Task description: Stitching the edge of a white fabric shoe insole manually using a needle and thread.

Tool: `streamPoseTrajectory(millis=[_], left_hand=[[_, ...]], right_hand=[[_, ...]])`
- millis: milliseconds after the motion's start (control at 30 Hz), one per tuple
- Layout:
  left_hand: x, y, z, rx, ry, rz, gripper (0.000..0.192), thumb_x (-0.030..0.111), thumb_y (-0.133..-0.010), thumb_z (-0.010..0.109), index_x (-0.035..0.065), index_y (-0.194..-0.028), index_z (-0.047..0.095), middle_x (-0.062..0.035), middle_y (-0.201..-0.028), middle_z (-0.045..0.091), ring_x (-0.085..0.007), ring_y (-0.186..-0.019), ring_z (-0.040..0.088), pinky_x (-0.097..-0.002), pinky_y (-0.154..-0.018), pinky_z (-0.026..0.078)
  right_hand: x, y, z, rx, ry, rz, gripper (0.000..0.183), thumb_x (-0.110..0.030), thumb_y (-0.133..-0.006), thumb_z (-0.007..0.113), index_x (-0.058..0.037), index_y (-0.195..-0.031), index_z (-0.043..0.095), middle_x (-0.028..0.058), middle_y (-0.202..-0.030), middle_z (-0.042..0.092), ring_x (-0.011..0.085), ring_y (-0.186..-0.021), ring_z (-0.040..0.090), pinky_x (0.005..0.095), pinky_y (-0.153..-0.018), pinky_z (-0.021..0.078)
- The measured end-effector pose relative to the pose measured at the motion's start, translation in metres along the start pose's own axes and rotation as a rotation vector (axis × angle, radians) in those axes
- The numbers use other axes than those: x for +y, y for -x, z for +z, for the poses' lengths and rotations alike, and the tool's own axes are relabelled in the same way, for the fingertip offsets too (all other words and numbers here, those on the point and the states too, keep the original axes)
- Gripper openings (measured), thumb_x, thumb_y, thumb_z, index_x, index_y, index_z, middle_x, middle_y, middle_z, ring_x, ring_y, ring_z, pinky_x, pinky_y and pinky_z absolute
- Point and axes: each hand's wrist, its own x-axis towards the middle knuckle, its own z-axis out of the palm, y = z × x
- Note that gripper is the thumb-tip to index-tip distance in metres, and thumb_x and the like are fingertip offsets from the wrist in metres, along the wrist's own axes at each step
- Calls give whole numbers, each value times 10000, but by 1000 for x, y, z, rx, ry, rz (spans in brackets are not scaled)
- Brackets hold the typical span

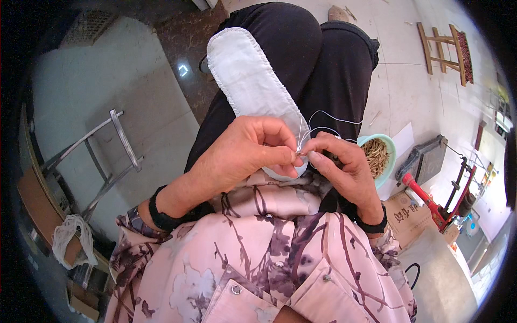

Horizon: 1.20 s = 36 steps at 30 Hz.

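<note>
A white cloth shoe insole with overcast stitches round its edge lies across my lap, its near end partly behind my hands. My left hand pinches white thread between thumb and forefinger, above the insole. Fingertips of my right hand meet it from the other side, thumb and forefinger closed on the same strand. Loops of the thread rise from the pinch and trail over my right thigh. Whether a needle is between the fingertips is too small to tell.
A pale green bowl of short dry sticks stands right of my lap. Beyond it are a dark metal block, a red-handled tool and a cardboard box. A wooden stool lies farther off; a metal frame stands left.
</note>
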Motion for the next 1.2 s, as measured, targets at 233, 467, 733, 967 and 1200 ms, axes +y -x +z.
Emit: streamPoseTrajectory(millis=[233,467,733,967,1200], left_hand=[[-1,1,1,20,28,-15,73,40,-811,584,-22,-850,581,-99,-809,639,-140,-708,630,-220,-657,504],[0,1,1,15,54,-15,85,40,-810,591,-28,-860,592,-84,-799,635,-118,-702,621,-200,-655,495],[-2,1,1,19,24,8,74,47,-812,597,-18,-844,585,-112,-812,647,-147,-697,632,-234,-642,513],[-3,1,1,16,33,11,78,53,-814,598,-16,-846,582,-113,-814,647,-150,-698,632,-237,-648,516],[-4,0,0,7,29,10,76,54,-817,595,-15,-845,580,-114,-815,646,-153,-699,633,-239,-649,516]], right_hand=[[0,1,1,-5,-33,13,131,-90,-857,529,-6,-937,589,51,-791,579,82,-672,511,209,-592,395],[-1,1,1,11,13,29,123,-98,-854,531,-18,-919,597,36,-742,559,69,-603,468,209,-534,364],[-3,1,2,20,0,28,119,-98,-855,530,-16,-906,599,32,-741,562,65,-605,470,207,-536,365],[-3,1,1,18,13,33,116,-93,-855,531,-12,-903,599,34,-748,568,63,-618,482,204,-547,376],[-3,2,5,30,23,42,113,-99,-858,531,-11,-907,583,24,-752,568,51,-623,470,197,-546,374]])
